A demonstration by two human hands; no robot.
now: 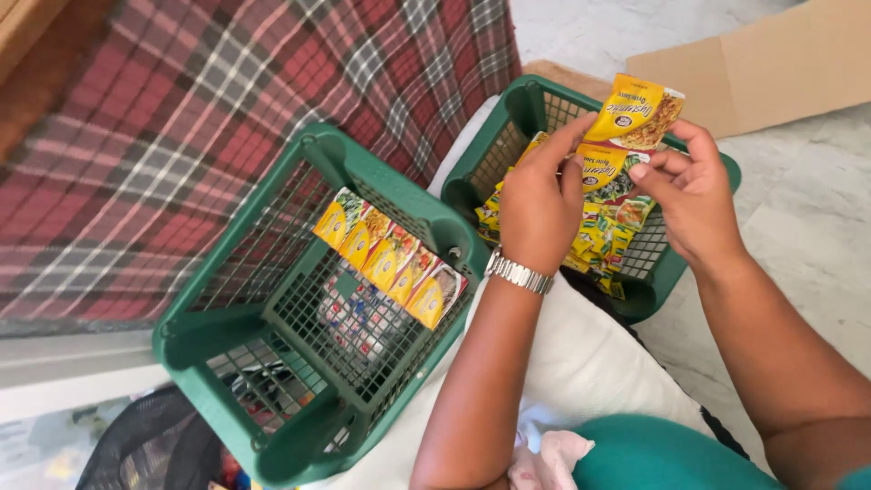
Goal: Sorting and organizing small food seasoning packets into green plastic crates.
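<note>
Both hands hold yellow sachets over the far green basket (717, 168): left hand (540, 204) and right hand (691, 186) pinch the top sachet (635, 111). Sorting seems underway; next, it likely joins the row (390, 257) in the near basket (272, 363).

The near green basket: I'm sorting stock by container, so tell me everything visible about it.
The near green basket looks like moulded plastic, with mesh walls and floor, a thick rounded rim and solid corners. It sits tilted, open side toward the camera, against a red plaid cloth. A row of yellow sachets stands upright along its right inner wall. Darker items show through the mesh below. Neither hand touches it.
</note>
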